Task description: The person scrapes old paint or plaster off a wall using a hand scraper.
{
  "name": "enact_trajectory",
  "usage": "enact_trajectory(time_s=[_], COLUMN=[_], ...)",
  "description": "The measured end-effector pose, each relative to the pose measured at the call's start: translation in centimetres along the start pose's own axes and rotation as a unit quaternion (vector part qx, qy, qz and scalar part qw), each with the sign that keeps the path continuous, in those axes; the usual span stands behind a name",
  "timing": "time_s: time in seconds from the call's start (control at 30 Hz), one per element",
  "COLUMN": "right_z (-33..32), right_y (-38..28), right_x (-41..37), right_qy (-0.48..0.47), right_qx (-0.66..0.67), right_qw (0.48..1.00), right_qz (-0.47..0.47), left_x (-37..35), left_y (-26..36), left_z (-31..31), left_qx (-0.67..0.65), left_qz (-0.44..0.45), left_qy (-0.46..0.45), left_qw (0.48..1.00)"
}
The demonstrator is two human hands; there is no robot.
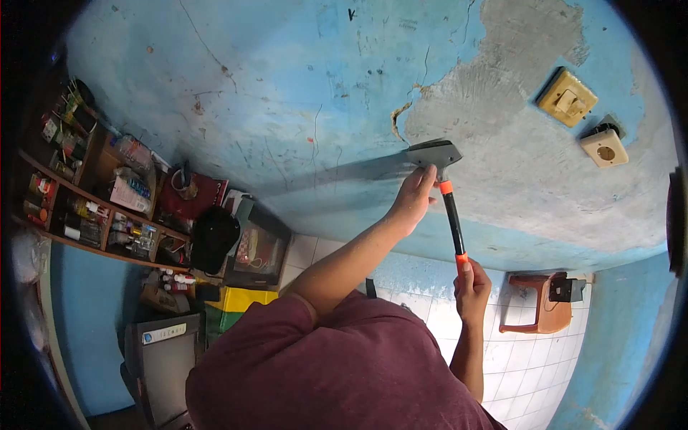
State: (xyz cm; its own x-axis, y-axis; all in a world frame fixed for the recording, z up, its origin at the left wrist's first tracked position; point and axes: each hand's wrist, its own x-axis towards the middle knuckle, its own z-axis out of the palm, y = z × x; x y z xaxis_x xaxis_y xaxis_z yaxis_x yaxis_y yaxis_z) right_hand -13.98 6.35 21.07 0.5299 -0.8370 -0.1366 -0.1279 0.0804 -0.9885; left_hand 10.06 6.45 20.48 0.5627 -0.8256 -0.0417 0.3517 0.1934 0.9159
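Observation:
A scraper with a black handle, orange bands and a wide grey head lies with its head against the blue wall. My left hand is closed at the head, its thumb pressed on the neck. Low on the handle, by the orange end, my right hand is wrapped round the grip. The head is at the border between blue paint and a bare grey patch, just below a jagged crack.
A yellowed switch and a loose-looking socket sit on the wall at the right. Shelves of bottles and a glass-fronted cabinet stand left. A brown plastic stool stands on the tiled floor.

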Motion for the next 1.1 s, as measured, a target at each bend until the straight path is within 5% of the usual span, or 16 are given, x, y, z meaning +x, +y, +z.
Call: enact_trajectory(time_s=[1.1], right_z=[-1.5], right_y=[-1.6], right_x=[0.7], right_qy=[0.005], right_qx=[-0.087], right_qw=[0.996], right_qz=[-0.036], left_x=[0.7], left_y=[-0.6], left_z=[0.2], left_qx=[-0.035], left_qz=[0.011], left_qy=[-0.019], left_qw=[0.999])
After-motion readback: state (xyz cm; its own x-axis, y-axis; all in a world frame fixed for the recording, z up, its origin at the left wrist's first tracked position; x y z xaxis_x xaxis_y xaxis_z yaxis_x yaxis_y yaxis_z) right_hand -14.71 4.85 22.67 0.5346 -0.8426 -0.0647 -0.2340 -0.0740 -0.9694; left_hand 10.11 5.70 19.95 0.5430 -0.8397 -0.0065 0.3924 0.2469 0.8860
